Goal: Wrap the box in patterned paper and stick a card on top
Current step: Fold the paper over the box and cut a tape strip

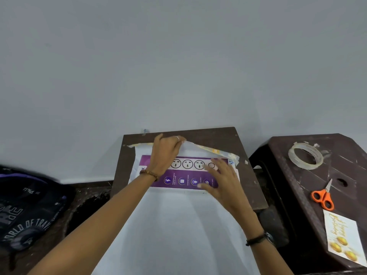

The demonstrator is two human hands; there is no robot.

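Observation:
A flat purple and white box (179, 175) printed with socket pictures lies on a sheet of wrapping paper (174, 225), white side up, on a small brown table (244, 175). My left hand (165, 153) grips the paper's far edge and lifts it above the box, showing a yellow pattern on its underside. Spread flat, my right hand (222, 181) presses on the right part of the box. A birthday card (342, 238) with gold lettering lies on the dark stool at the right.
A dark brown plastic stool (294, 175) stands right of the table and carries a roll of clear tape (305, 155) and orange scissors (322, 196). A dark backpack (29, 207) lies on the floor at the left. A pale wall rises behind the table.

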